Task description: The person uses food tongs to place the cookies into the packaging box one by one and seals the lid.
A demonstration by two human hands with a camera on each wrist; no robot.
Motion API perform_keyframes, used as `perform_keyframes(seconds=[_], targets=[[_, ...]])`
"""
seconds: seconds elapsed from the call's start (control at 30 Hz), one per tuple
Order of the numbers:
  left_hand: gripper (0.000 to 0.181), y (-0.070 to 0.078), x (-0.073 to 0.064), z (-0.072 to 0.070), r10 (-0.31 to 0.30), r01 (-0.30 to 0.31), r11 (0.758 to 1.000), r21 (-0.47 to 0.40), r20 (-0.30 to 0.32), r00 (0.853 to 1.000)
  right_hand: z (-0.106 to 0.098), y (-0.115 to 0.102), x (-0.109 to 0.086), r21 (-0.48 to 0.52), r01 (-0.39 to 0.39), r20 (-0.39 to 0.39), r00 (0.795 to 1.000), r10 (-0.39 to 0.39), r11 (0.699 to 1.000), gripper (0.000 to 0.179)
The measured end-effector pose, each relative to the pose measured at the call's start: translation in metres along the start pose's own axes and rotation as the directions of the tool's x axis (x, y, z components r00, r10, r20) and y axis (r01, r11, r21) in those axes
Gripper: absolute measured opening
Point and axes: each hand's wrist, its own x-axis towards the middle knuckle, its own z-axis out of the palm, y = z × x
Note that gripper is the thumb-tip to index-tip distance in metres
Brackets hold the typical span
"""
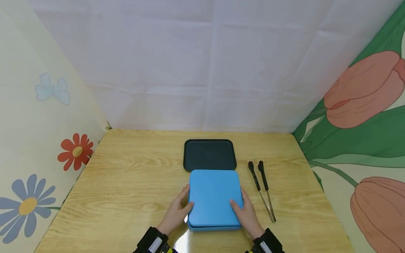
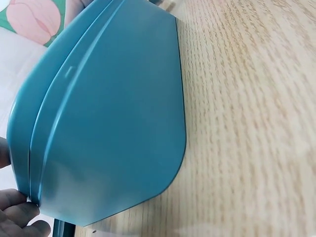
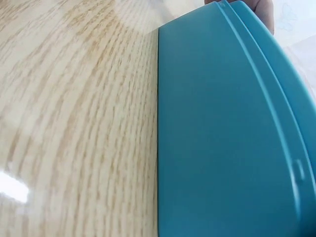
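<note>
A blue rectangular tin box (image 1: 215, 228) lies flat on the wooden table in front of the person, its blue lid (image 1: 215, 196) on top. At the front a thin dark line runs between lid and box. The left hand (image 1: 175, 213) grips the lid's left side, thumb on the top edge; its fingertips (image 2: 19, 213) touch the lid seam in the left wrist view. On the right side the right hand (image 1: 248, 215) holds the lid likewise, thumb on top. The right wrist view shows the box's side wall (image 3: 217, 128). Whatever is inside stays hidden.
A black tray (image 1: 209, 154) lies just behind the box. To the right are tongs (image 1: 265, 189) with metal arms and black ends, spread apart. A white cloth (image 1: 202, 63) hangs behind the table (image 1: 126, 196); flowered panels stand at both sides.
</note>
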Motion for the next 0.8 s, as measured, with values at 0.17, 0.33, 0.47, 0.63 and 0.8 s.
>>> perform_keyframes(seconds=[0.17, 0.33, 0.47, 0.63, 0.8], targets=[[0.06, -0.003, 0.0018, 0.0016, -0.013, 0.013, 1.0, 0.021, -0.008, 1.0, 0.0, -0.0001, 0.0001, 0.004, -0.035, 0.012, 0.999, 0.035, 0.999, 0.081], [0.06, -0.0024, 0.0012, 0.0021, -0.002, 0.002, 1.0, 0.016, -0.01, 1.0, 0.0005, -0.0002, -0.0004, 0.013, -0.024, 0.016, 1.0, 0.024, 1.0, 0.079], [0.06, -0.0009, 0.0009, 0.0022, 0.011, -0.011, 1.0, -0.003, -0.003, 1.0, 0.0002, 0.0006, -0.0008, 0.018, -0.004, 0.019, 1.0, 0.004, 1.0, 0.08], [0.06, 0.0004, 0.0013, 0.0024, -0.025, 0.026, 0.999, -0.043, 0.03, 0.999, -0.0003, 0.0007, -0.0013, 0.012, -0.001, 0.03, 1.0, 0.001, 1.0, 0.081], [0.06, -0.0005, 0.0003, 0.003, -0.029, 0.031, 0.998, -0.057, 0.051, 0.998, -0.0001, -0.0001, -0.0025, 0.022, -0.019, 0.056, 0.998, 0.018, 1.0, 0.08]])
